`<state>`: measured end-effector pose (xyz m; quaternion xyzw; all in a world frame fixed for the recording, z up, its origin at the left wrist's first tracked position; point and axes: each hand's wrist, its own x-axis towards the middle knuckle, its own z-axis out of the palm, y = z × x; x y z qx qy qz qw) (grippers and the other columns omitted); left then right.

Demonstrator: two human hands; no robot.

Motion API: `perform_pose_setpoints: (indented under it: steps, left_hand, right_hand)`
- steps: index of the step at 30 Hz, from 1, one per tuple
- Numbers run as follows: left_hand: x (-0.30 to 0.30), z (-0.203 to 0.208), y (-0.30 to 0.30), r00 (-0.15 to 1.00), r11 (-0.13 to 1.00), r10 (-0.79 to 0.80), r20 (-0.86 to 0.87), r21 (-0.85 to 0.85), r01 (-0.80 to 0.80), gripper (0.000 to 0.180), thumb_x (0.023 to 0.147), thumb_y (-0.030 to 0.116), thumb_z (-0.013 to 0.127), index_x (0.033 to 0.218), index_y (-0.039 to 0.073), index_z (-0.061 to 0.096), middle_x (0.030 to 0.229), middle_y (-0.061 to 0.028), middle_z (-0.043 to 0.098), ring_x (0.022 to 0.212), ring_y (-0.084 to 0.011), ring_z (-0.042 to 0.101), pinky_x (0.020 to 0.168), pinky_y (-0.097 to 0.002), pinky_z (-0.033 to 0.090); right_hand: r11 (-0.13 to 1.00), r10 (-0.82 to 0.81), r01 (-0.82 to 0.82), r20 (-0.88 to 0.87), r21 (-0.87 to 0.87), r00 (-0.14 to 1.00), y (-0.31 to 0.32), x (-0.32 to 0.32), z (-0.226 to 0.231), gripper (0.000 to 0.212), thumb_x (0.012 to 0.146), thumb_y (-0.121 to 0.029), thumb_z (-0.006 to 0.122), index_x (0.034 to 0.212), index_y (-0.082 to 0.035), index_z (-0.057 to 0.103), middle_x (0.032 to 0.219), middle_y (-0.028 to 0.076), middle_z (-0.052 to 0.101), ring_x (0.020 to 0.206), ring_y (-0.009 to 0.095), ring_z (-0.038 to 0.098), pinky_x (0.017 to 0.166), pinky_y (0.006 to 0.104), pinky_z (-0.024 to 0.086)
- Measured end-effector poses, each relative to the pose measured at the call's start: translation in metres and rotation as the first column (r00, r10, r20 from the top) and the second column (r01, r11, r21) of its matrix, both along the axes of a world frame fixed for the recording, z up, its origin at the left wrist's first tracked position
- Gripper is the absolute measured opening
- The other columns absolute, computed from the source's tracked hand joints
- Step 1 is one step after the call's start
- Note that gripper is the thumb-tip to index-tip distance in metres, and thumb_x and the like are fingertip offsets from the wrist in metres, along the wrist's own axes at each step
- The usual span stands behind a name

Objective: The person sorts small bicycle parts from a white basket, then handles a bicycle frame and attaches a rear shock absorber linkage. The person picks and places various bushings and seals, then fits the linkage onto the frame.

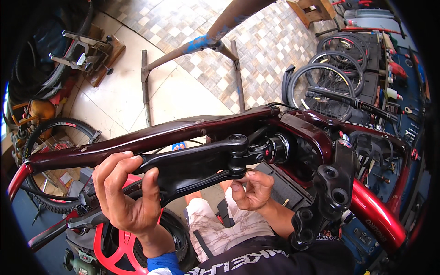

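A long black forked link [195,160] lies along the dark red bicycle frame [169,129]. Its right end meets the rear shock [278,149] at a pivot. My left hand [128,192] is closed around the link's left end, fingers above and thumb in front. My right hand [253,190] is closed in a pinch just under the pivot; whatever sits between thumb and forefinger is too small to make out. Right of it, a black rocker link [323,197] with several round holes hangs beside the frame's bright red tube [376,213].
Beyond the frame, a rusty metal stand [197,46] with blue patches rises from the tiled floor [114,101]. Several bicycle wheels [327,85] stand at the far right, beside a blue tool wall [403,114]. A metal clamp fixture [87,55] is at the far left.
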<state>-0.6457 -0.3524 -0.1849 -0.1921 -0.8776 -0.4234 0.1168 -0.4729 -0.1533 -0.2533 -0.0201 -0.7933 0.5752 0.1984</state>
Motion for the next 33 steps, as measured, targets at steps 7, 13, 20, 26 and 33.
perform_pose_setpoints:
  steps: [7, 13, 20, 26, 33]
  left_hand:
    - [0.000, 0.000, 0.001, 1.000, 1.000, 0.014, 0.007, -0.001, -0.014, 0.027, 0.084, 0.018, 0.080, 0.100, 0.000, 0.068, 0.094, -0.0137, 0.069, 0.088, -0.0282, 0.064, 0.082, -0.0401, 0.047]
    - [0.002, 0.006, -0.001, 0.998, 0.997, -0.044, 0.047, -0.055, 0.046, 0.020, 0.086, 0.007, 0.074, 0.101, -0.004, 0.066, 0.100, -0.0160, 0.065, 0.097, -0.0287, 0.062, 0.087, -0.0374, 0.047]
    - [0.001, 0.003, 0.001, 1.000, 0.999, 0.011, 0.016, -0.037, -0.010, 0.024, 0.084, 0.017, 0.079, 0.099, 0.001, 0.068, 0.093, -0.0133, 0.069, 0.087, -0.0275, 0.064, 0.084, -0.0400, 0.046]
    - [-0.001, -0.001, 0.003, 1.000, 1.000, -0.001, 0.014, 0.028, 0.001, 0.022, 0.084, 0.012, 0.079, 0.099, 0.000, 0.069, 0.096, -0.0145, 0.069, 0.089, -0.0277, 0.064, 0.078, -0.0358, 0.049]
    - [-0.002, 0.000, 0.006, 0.999, 0.989, -0.026, 0.034, 0.146, 0.020, 0.019, 0.085, 0.006, 0.078, 0.101, 0.002, 0.069, 0.102, -0.0106, 0.067, 0.081, -0.0180, 0.059, 0.063, -0.0269, 0.048]
  right_hand:
    - [0.999, -0.034, 0.035, 0.019, -0.042, 0.999, -0.001, 0.001, -0.006, 0.048, 0.086, 0.006, 0.067, 0.125, -0.001, 0.040, 0.099, 0.016, 0.068, 0.068, 0.015, 0.066, 0.059, 0.0264, 0.052]
    - [0.982, -0.119, 0.133, 0.110, -0.136, 0.987, -0.002, -0.001, -0.004, 0.027, 0.088, -0.001, 0.070, 0.111, 0.001, 0.055, 0.095, 0.014, 0.071, 0.071, 0.015, 0.068, 0.063, 0.0277, 0.054]
    - [0.943, 0.043, 0.084, 0.369, -0.322, 0.928, 0.001, 0.006, 0.002, 0.031, 0.098, -0.014, 0.067, 0.124, 0.002, 0.058, 0.101, 0.010, 0.068, 0.083, 0.015, 0.066, 0.077, 0.0283, 0.053]
    - [0.948, -0.154, 0.252, 0.413, -0.195, 0.898, -0.008, 0.004, 0.001, 0.016, 0.095, -0.016, 0.072, 0.100, -0.001, 0.068, 0.083, 0.009, 0.069, 0.072, 0.020, 0.066, 0.066, 0.0304, 0.051]
    - [0.944, -0.268, 0.159, 0.390, 0.290, 0.881, -0.007, -0.018, 0.044, 0.016, 0.094, -0.013, 0.071, 0.088, -0.001, 0.062, 0.071, 0.009, 0.063, 0.058, 0.019, 0.062, 0.054, 0.0327, 0.048]
